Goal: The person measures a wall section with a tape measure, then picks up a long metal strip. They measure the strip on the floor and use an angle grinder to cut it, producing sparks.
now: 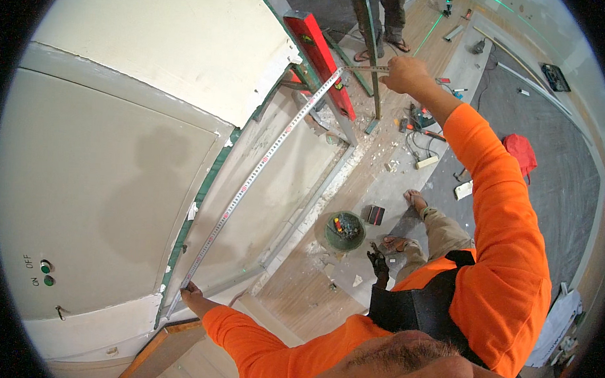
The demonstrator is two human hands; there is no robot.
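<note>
A long white tape measure (244, 187) is stretched along the front of an opening in the wall. My left hand (191, 292) pinches its near lower end, close to the green-edged wall corner. At the far end the blade bends over sharply and runs sideways into my right hand (408, 75), whose fingers are closed on it. Whether the tape's case sits inside that hand is hidden. A red spirit level (320, 63) leans behind the bend in the tape. Next to my right hand stands a thin upright metal profile (372, 58).
Below me are a green bucket (345, 231) with tools and a small dark box (375, 215). Cables, a power tool (421, 118), debris and a red cloth bag (519, 155) lie on the floor. Another person's legs (392, 19) are at the top. Two green buttons (45, 267) sit on the left panel.
</note>
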